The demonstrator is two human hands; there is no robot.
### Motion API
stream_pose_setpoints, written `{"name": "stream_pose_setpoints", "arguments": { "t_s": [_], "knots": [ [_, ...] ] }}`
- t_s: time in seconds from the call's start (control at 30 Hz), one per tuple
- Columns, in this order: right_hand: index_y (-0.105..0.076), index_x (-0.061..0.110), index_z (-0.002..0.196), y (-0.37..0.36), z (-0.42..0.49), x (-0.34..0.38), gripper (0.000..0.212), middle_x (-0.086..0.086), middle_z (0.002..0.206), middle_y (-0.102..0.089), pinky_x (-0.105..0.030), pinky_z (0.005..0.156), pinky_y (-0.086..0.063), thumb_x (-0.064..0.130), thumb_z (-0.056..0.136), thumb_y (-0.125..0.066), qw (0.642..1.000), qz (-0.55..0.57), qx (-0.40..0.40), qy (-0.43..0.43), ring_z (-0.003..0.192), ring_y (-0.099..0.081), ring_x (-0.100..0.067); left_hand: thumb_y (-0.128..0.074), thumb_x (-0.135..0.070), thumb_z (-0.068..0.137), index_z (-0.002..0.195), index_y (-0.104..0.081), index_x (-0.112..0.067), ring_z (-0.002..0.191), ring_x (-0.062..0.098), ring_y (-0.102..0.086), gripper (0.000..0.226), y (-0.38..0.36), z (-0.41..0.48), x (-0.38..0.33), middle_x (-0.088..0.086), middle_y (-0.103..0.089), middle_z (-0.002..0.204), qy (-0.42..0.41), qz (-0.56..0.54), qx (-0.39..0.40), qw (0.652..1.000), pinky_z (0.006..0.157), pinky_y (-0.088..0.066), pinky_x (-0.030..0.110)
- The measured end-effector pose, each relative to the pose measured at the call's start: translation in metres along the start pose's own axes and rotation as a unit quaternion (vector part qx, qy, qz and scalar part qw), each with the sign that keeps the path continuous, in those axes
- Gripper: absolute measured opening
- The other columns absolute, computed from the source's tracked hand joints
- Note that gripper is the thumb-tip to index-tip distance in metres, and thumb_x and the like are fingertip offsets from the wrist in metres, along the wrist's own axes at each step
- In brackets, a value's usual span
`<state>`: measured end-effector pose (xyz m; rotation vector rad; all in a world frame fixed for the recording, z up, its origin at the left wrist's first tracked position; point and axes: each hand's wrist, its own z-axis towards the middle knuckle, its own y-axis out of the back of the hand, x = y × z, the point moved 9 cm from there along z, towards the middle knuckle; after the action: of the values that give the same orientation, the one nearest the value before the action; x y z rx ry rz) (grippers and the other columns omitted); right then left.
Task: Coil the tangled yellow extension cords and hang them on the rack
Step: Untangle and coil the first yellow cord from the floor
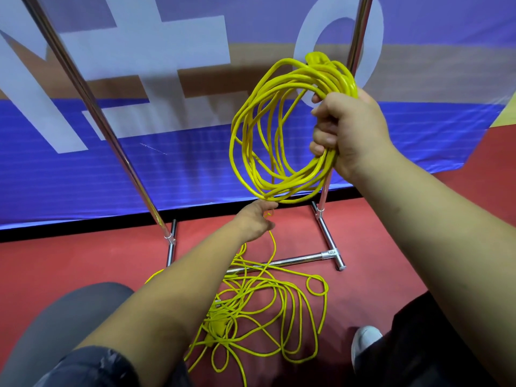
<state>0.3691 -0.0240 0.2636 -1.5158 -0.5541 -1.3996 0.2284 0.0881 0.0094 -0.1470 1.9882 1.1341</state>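
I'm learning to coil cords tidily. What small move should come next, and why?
Probably lift the left hand, which pinches the loose cord, up to the right hand to add another loop to the coil; much cord lies tangled on the floor.
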Motion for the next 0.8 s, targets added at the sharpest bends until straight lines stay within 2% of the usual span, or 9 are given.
{"name": "stream_pose_setpoints", "arguments": {
  "t_s": [0.07,0.13,0.23,0.33,0.47,0.53,0.63,0.7,0.8],
  "knots": [
    [-0.052,0.007,0.093,0.005,0.001,0.002,0.014,-0.003,0.055,-0.024,-0.028,0.048,-0.033,-0.004,0.085,-0.055,0.999,-0.034,-0.017,0.019,0.043,-0.021,-0.018,-0.079,-0.008,0.086,0.118,-0.071,-0.020,0.107,0.019,-0.065,0.035,0.005,0.000,0.003,0.000,-0.066,0.116,0.018,-0.035,-0.041,0.998,0.091,-0.052,0.028],
    [-0.053,0.009,0.091,0.011,0.003,0.003,0.015,-0.003,0.054,-0.027,-0.029,0.047,-0.035,-0.003,0.083,-0.056,0.995,-0.082,-0.034,0.043,0.042,-0.024,-0.019,-0.081,-0.006,0.082,0.106,-0.067,-0.019,0.094,0.021,-0.065,0.031,0.013,-0.003,0.001,0.000,-0.065,0.102,0.013,-0.038,-0.073,0.996,0.086,-0.056,0.033],
    [-0.057,0.023,0.074,0.020,0.007,0.004,0.018,-0.003,0.053,-0.037,-0.035,0.048,-0.039,0.005,0.077,-0.059,0.979,-0.181,-0.064,0.073,0.043,-0.034,-0.022,-0.078,0.002,0.083,0.112,-0.067,-0.021,0.090,0.024,-0.069,0.039,0.023,-0.009,-0.003,0.006,-0.068,0.111,0.019,-0.112,-0.085,0.990,0.077,-0.063,0.039],
    [-0.067,0.036,0.071,0.028,0.010,0.002,0.024,0.003,0.053,-0.046,-0.038,0.049,-0.046,0.014,0.075,-0.059,0.956,-0.265,-0.093,0.080,0.051,-0.044,-0.025,-0.066,0.012,0.088,0.129,-0.065,-0.012,0.090,0.022,-0.069,0.048,0.030,-0.020,-0.015,0.011,-0.064,0.124,0.057,-0.266,-0.057,0.961,0.063,-0.062,0.030],
    [-0.068,0.041,0.077,0.030,0.014,-0.006,0.026,0.010,0.053,-0.053,-0.047,0.061,-0.055,0.018,0.077,-0.058,0.938,-0.320,-0.100,0.082,0.058,-0.051,-0.023,-0.054,0.023,0.088,0.125,-0.068,-0.007,0.090,0.023,-0.067,0.050,0.060,-0.044,-0.049,0.009,-0.061,0.111,0.042,-0.380,-0.035,0.923,0.079,-0.065,0.036],
    [-0.067,0.045,0.078,0.028,0.015,-0.012,0.028,0.013,0.053,-0.055,-0.048,0.066,-0.057,0.019,0.078,-0.057,0.936,-0.331,-0.097,0.076,0.060,-0.054,-0.023,-0.065,0.019,0.084,0.113,-0.075,-0.012,0.084,0.022,-0.065,0.044,0.089,-0.058,-0.068,0.007,-0.064,0.098,-0.024,-0.294,-0.069,0.953,0.085,-0.061,0.038],
    [-0.063,0.051,0.070,0.026,0.017,-0.021,0.031,0.012,0.052,-0.054,-0.052,0.068,-0.060,0.021,0.078,-0.057,0.936,-0.334,-0.097,0.058,0.061,-0.056,-0.026,-0.080,-0.002,0.081,0.099,-0.079,-0.019,0.069,0.020,-0.066,0.025,0.125,-0.084,-0.098,0.006,-0.069,0.078,-0.099,-0.125,-0.139,0.977,0.080,-0.060,0.039],
    [-0.062,0.047,0.070,0.024,0.018,-0.026,0.027,0.010,0.052,-0.052,-0.055,0.067,-0.060,0.021,0.077,-0.057,0.938,-0.329,-0.095,0.051,0.060,-0.055,-0.026,-0.084,-0.024,0.081,0.088,-0.076,-0.027,0.067,0.021,-0.063,0.011,0.143,-0.097,-0.116,0.003,-0.066,0.074,-0.138,-0.033,-0.182,0.973,0.070,-0.057,0.036],
    [-0.063,0.042,0.072,0.019,0.019,-0.034,0.022,0.007,0.054,-0.052,-0.056,0.067,-0.060,0.021,0.078,-0.059,0.940,-0.329,-0.083,0.043,0.060,-0.054,-0.027,-0.084,-0.044,0.076,0.071,-0.067,-0.032,0.083,0.015,-0.052,0.021,0.169,-0.117,-0.145,-0.002,-0.055,0.088,-0.199,0.139,-0.236,0.941,0.071,-0.042,0.027]
  ]
}}
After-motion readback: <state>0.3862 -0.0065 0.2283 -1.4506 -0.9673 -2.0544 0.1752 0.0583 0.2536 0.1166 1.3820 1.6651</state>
